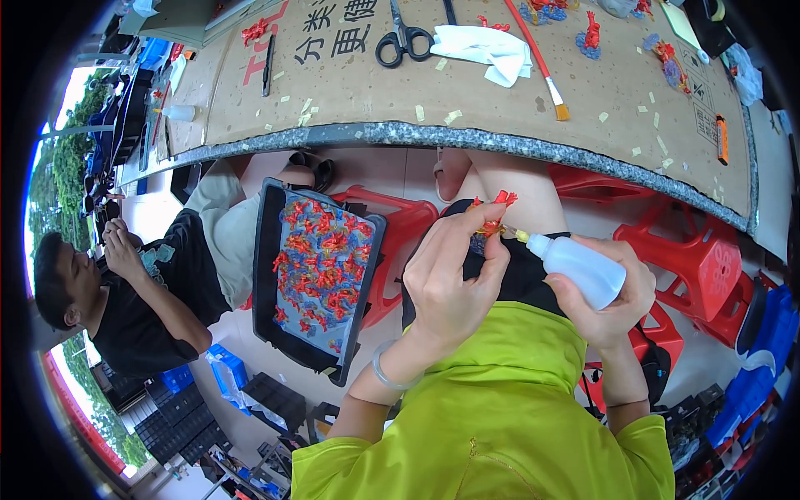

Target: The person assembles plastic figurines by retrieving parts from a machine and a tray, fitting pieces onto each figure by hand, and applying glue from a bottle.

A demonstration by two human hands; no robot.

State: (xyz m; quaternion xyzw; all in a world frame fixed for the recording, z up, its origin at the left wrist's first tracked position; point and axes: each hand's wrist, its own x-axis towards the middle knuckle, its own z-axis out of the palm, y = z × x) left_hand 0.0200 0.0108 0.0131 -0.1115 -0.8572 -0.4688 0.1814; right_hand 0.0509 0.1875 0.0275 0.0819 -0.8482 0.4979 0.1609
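My left hand (454,275) pinches a small figurine (502,200), red on top with a bluish base, between thumb and fingers. Wrapped around a translucent white squeeze bottle (590,271) is my right hand (629,283). The bottle tilts toward the figurine. Its yellowish nozzle (522,236) comes close to the lower part of the figurine; whether it touches I cannot tell. Both hands are above my lap. On the left, a black tray (263,275) holds several rows of similar red and blue figurines.
Beyond my knees, a cardboard-covered table (358,92) bears scissors (403,37), white tissue (487,50), a red-handled brush (542,71), an orange cutter (722,140) and another figurine (591,37). Red stools (687,258) stand at the right. A co-worker (158,275) sits at the left.
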